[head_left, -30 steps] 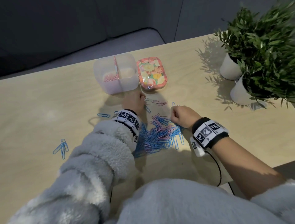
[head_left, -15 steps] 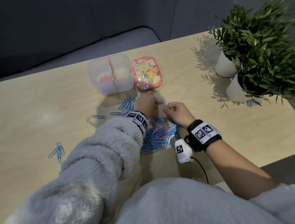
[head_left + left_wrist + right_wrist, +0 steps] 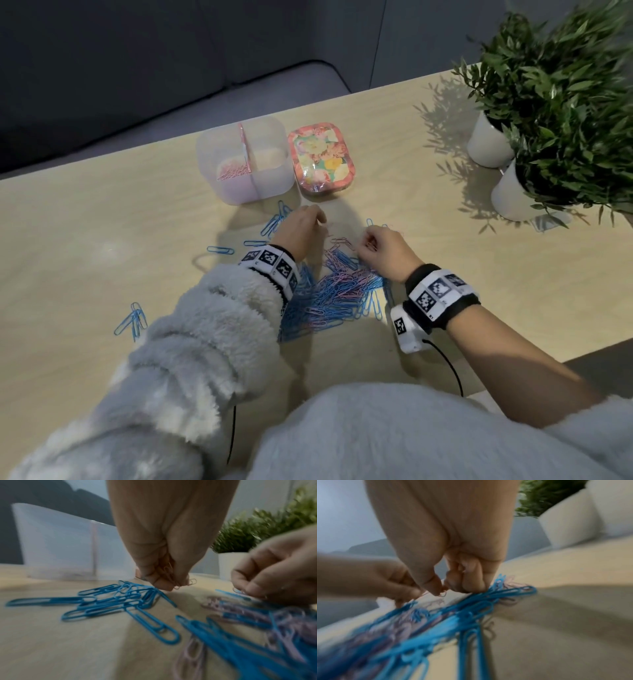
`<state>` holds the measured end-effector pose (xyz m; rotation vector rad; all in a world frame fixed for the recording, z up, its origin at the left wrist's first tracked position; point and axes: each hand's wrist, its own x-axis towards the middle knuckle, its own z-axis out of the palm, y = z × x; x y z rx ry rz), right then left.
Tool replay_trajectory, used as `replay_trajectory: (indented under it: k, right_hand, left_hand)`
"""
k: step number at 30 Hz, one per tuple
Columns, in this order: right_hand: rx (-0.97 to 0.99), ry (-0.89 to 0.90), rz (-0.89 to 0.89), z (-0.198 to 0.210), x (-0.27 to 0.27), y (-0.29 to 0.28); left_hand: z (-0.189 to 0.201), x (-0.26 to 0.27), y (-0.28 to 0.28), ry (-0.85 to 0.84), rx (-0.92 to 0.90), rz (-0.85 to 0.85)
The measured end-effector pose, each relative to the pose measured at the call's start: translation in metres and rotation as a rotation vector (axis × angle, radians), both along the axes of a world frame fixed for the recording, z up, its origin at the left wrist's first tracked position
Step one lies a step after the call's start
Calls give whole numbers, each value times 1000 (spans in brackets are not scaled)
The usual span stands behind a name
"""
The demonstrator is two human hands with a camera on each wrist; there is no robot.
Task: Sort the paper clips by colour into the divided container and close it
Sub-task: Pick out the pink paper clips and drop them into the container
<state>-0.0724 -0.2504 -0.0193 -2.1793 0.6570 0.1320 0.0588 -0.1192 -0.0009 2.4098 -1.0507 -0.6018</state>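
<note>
The wooden table (image 3: 102,246) carries everything, with two leafy plants (image 3: 561,85) in white pots (image 3: 486,144) at its far right corner. Near the middle of the far side stands the clear container (image 3: 245,178), open, split by a pink divider (image 3: 246,147); a small heap of pink clips (image 3: 233,171) lies in its left compartment, while what the right one holds cannot be made out. Just to its right, not quite touching, sits the floral lid (image 3: 320,159), pattern up; no writing on it can be read.

The main pile (image 3: 335,291) of mixed blue and pink clips lies between the two forearms, close to the person. A smaller bunch of blue clips (image 3: 120,600) lies in front of the container, left of the left hand; a few more (image 3: 132,322) sit well apart at the left, and a single one (image 3: 221,250) lies between.

The left hand (image 3: 164,561) hangs fingers-down over the table just in front of the container, its fingertips gathered around several pink clips (image 3: 171,573). The right hand (image 3: 453,568) is at the far edge of the pile, thumb and forefinger pinching one pink clip (image 3: 442,593), the other fingers curled onto the blue clips.

Both wrists wear bands (image 3: 438,291) printed with black-and-white square markers; no words or brand can be read on them.
</note>
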Motion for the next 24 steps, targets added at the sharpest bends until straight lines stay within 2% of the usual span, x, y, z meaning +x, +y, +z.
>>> replay_trajectory:
  k: [3, 8, 10, 11, 12, 14, 16, 21, 24]
  right_hand:
    - [316, -65, -209, 2, -3, -11]
    - [757, -127, -523, 7, 10, -12]
    - [841, -91, -563, 11, 17, -8]
    - [777, -77, -519, 11, 19, -5]
    - [632, -53, -427, 11, 21, -3]
    - [217, 1, -179, 8, 26, 2]
    - [-3, 52, -66, 7, 30, 7]
    - [-97, 92, 54, 7, 34, 10]
    - [-102, 119, 124, 9, 34, 8]
  left_hand:
    - [0, 8, 16, 265, -107, 172]
    - [-1, 11, 25, 1035, -363, 612]
    - [4, 10, 28, 1219, -398, 676]
    - [5, 9, 29, 1249, -389, 673]
    - [5, 8, 29, 1244, -368, 659]
    - [4, 5, 31, 1154, -313, 633]
    - [0, 3, 36, 1031, -261, 596]
    - [-4, -2, 56, 947, -243, 507]
    - [-1, -6, 65, 784, -190, 415]
